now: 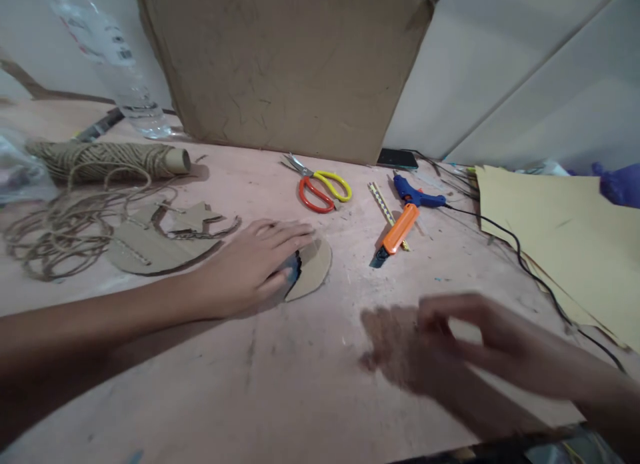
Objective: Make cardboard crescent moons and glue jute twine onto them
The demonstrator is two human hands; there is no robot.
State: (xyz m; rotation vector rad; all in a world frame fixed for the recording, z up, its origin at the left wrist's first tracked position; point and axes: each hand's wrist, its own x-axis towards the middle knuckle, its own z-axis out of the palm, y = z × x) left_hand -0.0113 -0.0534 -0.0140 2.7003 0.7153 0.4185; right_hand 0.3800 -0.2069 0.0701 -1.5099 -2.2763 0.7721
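Note:
My left hand (257,264) lies flat with fingers stretched out over a rounded cardboard piece (317,267). Part of that piece is hidden beneath the hand; a dark blue patch with a jagged black edge shows by the thumb. At the lower right, my right hand (480,337) is above the table, smeared by motion, its fingers seeming bent; whether anything is between them I cannot make out. An orange box cutter (400,229) lies beyond it, partly across a patterned yellowish strip (381,204). Scissors (323,187) with red and yellow handles rest past my left hand.
Cut cardboard scraps (155,244) and tangled twine (60,231) from a roll (110,161) lie left. A plastic bottle (120,71) and large cardboard sheet (285,71) stand behind. A blue glue gun (417,194), its black cable (520,251) and tan sheets (565,231) lie right.

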